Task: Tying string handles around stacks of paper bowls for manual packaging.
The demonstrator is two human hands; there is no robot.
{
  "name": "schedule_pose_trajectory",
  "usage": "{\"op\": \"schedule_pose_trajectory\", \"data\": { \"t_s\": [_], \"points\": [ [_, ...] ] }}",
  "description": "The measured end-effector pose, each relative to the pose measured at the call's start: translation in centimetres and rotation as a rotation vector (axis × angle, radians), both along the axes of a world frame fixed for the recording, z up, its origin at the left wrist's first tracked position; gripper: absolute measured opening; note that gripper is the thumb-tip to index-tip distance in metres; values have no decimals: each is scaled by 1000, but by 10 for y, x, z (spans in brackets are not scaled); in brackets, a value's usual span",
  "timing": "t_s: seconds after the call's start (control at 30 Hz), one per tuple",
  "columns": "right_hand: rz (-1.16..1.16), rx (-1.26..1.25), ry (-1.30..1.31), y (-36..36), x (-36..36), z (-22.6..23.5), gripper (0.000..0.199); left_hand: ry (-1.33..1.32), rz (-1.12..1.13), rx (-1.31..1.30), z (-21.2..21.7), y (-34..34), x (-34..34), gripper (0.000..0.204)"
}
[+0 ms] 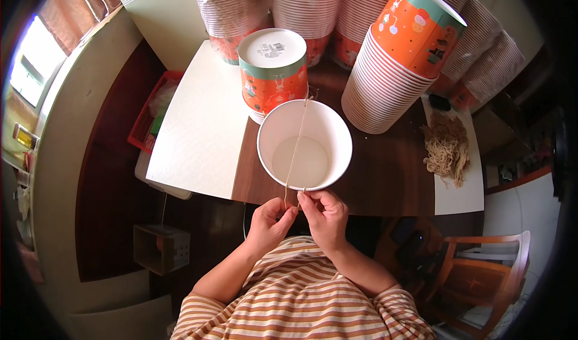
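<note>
Your left hand [267, 224] and right hand [327, 224] pinch string [295, 151] at the near side of the bucket [330, 144]; pulling too hard could tip it.

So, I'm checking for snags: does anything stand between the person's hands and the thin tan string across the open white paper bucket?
Nothing visible: the left hand and right hand are at the thin tan string, by the near rim of the open white paper bucket. The upturned orange-and-green paper bucket stands beyond it.
</note>
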State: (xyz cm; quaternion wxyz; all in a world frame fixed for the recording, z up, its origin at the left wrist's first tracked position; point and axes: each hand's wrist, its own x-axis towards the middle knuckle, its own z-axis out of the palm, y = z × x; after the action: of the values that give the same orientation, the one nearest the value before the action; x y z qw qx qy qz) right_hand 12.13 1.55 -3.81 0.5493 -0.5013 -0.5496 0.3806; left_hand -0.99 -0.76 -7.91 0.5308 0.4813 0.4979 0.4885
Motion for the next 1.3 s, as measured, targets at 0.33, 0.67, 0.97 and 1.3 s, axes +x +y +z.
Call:
{"op": "schedule_pose_trajectory", "data": {
  "t_s": [0.33,0.67,0.97,1.3],
  "points": [
    [-5,-23,15,8,-1,8,12,-5,-15,-29,3,4,1,15],
    [-27,-49,26,13,-3,10,13,22,-21,-24,9,7,-1,15],
    [0,-85,49,20,2,10,14,96,-9,5,15,11,0,19],
    [9,-111,-18,64,73,18,23,76,47,21,31,21,-33,21]
  ]
}}
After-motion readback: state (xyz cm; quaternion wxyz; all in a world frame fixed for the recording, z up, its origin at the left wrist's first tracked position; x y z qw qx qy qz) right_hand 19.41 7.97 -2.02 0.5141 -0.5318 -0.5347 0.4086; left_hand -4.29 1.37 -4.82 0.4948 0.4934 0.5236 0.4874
